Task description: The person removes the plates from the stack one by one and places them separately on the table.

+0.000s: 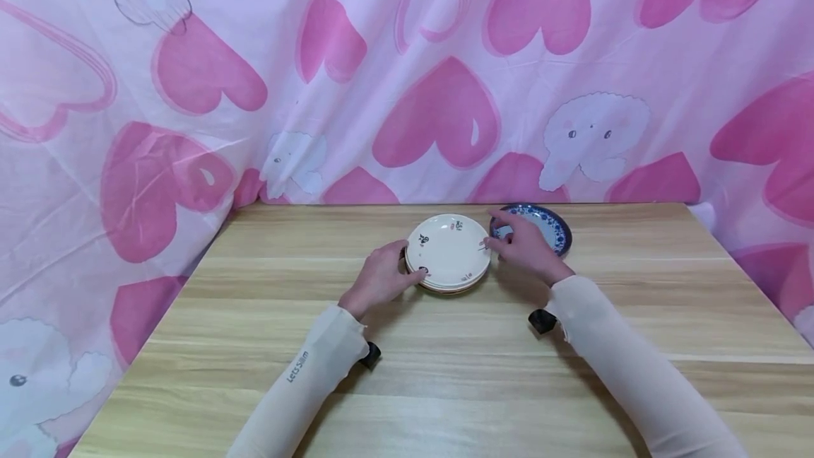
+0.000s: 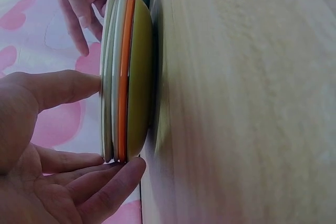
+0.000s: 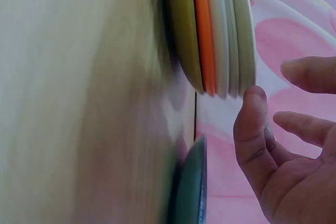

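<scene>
Well, behind everything hangs a pink heart-print cloth [image 1: 356, 119], and before it spreads the wood-grained tabletop [image 1: 432, 387], with ample bare surface toward the person. On its far half sits the stack of plates [image 1: 448, 253], the thing to mind most. It tapers downward: pale plates [image 2: 109, 77] on top, then an orange layer [image 2: 124, 77], then a yellow dish [image 2: 139, 77] with a curved side, which probably makes the pile easier to rock than a flat base would. Just beside it on the right, apart from it, lies the blue-rimmed plate [image 1: 552, 228]; any sideways push should stay gentle to avoid a knock.

The left hand [image 1: 384, 273] grips the stack's near-left edge, thumb and fingers bent around the rims; setting those fingers lower, under the yellow dish, would likely hold every layer together. The right hand [image 1: 526, 249] is spread wide, fingers reaching over the blue-rimmed plate, holding nothing firmly. Its thumb [image 3: 251, 116] lies at the upper rim; whether it presses there I cannot tell. Matching pressure from both sides would best keep the rims aligned.
</scene>
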Demonstrator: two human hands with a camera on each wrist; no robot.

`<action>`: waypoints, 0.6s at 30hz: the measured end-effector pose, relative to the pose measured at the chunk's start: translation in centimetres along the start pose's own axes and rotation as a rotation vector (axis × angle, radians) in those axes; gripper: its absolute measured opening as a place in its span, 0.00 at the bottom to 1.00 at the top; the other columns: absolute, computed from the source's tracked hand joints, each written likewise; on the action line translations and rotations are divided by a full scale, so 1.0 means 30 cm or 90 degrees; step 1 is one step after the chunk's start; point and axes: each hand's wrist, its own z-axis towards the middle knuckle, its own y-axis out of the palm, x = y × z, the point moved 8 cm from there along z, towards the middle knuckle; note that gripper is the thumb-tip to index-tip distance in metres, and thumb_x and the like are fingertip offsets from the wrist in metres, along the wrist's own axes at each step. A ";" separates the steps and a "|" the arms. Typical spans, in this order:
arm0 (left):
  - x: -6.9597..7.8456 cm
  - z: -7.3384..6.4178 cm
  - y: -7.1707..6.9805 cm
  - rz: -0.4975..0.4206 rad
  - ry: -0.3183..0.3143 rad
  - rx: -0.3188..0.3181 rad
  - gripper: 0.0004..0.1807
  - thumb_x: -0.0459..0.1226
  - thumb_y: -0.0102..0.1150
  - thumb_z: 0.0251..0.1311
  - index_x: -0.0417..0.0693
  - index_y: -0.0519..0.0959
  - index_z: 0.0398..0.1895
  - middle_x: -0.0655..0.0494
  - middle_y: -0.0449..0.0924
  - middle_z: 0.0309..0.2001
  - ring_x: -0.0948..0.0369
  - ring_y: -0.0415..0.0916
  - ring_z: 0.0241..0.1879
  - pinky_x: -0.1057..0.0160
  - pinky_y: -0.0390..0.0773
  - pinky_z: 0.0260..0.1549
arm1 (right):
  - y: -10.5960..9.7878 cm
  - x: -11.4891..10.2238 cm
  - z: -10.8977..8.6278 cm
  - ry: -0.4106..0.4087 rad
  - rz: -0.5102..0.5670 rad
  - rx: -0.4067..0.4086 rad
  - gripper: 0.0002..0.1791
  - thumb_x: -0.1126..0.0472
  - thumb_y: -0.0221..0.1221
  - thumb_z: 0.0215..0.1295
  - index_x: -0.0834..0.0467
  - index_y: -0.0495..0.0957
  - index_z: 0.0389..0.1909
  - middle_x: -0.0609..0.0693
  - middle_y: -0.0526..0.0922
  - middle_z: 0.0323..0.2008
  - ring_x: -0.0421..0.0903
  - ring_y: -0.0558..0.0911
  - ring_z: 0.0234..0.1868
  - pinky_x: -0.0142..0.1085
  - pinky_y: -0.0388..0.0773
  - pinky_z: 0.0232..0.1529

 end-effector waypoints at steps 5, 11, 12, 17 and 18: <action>-0.005 0.001 -0.001 0.010 -0.006 -0.006 0.36 0.49 0.69 0.60 0.41 0.71 0.67 0.46 0.78 0.64 0.50 0.73 0.66 0.52 0.72 0.68 | 0.034 0.000 -0.010 0.024 0.038 -0.016 0.37 0.61 0.58 0.71 0.60 0.56 0.77 0.64 0.74 0.62 0.49 0.81 0.34 0.31 0.81 0.30; -0.003 0.005 -0.003 0.017 -0.006 -0.010 0.37 0.49 0.69 0.59 0.40 0.71 0.67 0.46 0.78 0.64 0.50 0.74 0.66 0.52 0.72 0.68 | 0.058 0.008 -0.016 0.057 0.073 -0.023 0.37 0.60 0.57 0.72 0.55 0.56 0.78 0.63 0.70 0.66 0.50 0.81 0.39 0.33 0.81 0.33; -0.003 0.005 -0.004 0.017 -0.006 -0.011 0.36 0.49 0.69 0.59 0.40 0.71 0.67 0.46 0.78 0.63 0.50 0.74 0.65 0.52 0.72 0.68 | 0.060 0.007 -0.016 0.060 0.077 -0.023 0.37 0.61 0.57 0.72 0.55 0.56 0.78 0.63 0.70 0.66 0.50 0.81 0.37 0.33 0.81 0.32; -0.006 0.004 -0.004 0.013 -0.009 -0.012 0.37 0.49 0.69 0.59 0.40 0.71 0.68 0.45 0.77 0.64 0.49 0.73 0.66 0.51 0.72 0.68 | 0.066 0.010 -0.016 0.073 0.082 -0.027 0.36 0.61 0.57 0.72 0.54 0.56 0.78 0.62 0.68 0.66 0.49 0.80 0.35 0.34 0.82 0.32; -0.006 0.004 -0.004 0.011 -0.009 -0.012 0.37 0.49 0.69 0.59 0.40 0.71 0.68 0.45 0.77 0.64 0.49 0.73 0.66 0.51 0.72 0.68 | 0.067 0.011 -0.017 0.076 0.084 -0.028 0.36 0.61 0.56 0.72 0.54 0.56 0.78 0.62 0.68 0.67 0.48 0.79 0.36 0.35 0.82 0.33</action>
